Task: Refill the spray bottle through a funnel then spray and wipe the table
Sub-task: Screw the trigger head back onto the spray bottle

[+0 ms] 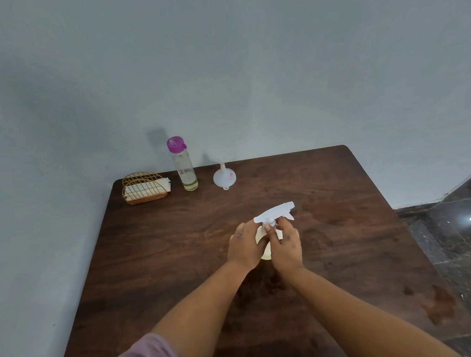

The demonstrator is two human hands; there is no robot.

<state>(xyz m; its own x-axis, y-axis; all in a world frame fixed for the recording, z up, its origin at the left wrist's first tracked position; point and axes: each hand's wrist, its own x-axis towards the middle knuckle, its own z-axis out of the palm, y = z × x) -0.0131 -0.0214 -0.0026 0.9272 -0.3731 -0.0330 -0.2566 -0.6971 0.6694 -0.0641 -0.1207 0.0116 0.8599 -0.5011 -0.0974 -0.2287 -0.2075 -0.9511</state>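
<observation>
Dark wood table (151,264) against a grey wall, and you've got loads of room on it. Your left hand (244,246) curls around the spray bottle (265,251) body while your right hand (285,245) pinches the collar under the white trigger head (275,213). It looks like light, thin plastic that'll tip easily, so keep the body held and twist at the collar. The funnel (224,176) and refill bottle (183,164) sit well beyond your fingertips, near the far edge.

Funnel (224,176) sticker, bottle (183,164) print: both illegible.
</observation>
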